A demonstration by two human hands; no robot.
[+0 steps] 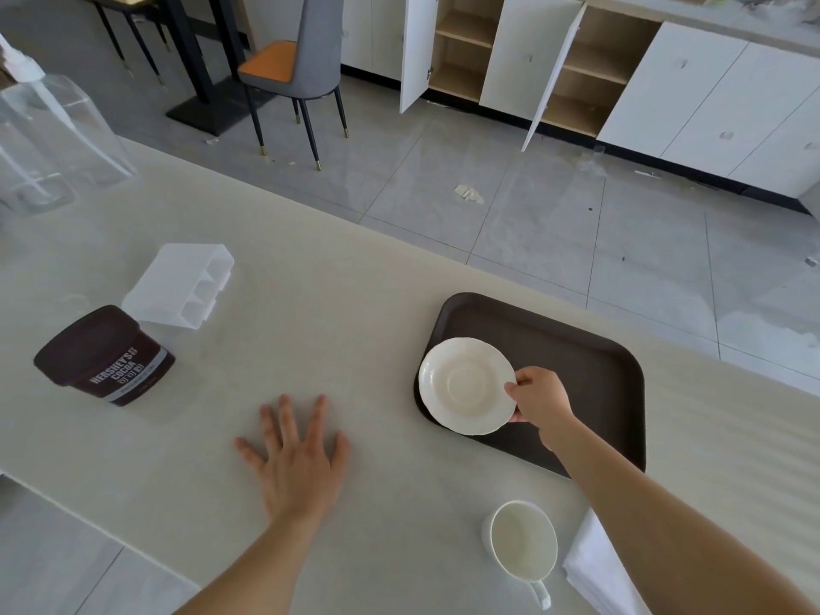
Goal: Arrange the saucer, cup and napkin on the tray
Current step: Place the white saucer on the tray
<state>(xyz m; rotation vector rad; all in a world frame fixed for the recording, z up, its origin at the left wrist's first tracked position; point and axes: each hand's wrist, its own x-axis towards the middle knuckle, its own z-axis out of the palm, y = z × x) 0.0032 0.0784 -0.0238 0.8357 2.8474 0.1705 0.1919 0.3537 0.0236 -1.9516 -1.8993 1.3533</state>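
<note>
A dark brown tray (590, 361) lies on the pale table at the right. Over its left end is a cream saucer (466, 386), whose right rim is pinched by my right hand (539, 399); I cannot tell whether the saucer rests on the tray or hovers just above it. My left hand (297, 454) lies flat on the table with fingers spread, holding nothing. A white cup (523, 541) stands on the table near the front edge, handle toward me. A folded white napkin (594, 565) lies right of the cup, partly hidden by my right forearm.
A dark Hershey's cocoa tub (104, 355) lies tilted at the left, with a white plastic holder (182, 284) behind it and a clear pump bottle (49, 126) at the far left. Beyond the table edge are a tiled floor, a chair (293, 73) and open cabinets (523, 59).
</note>
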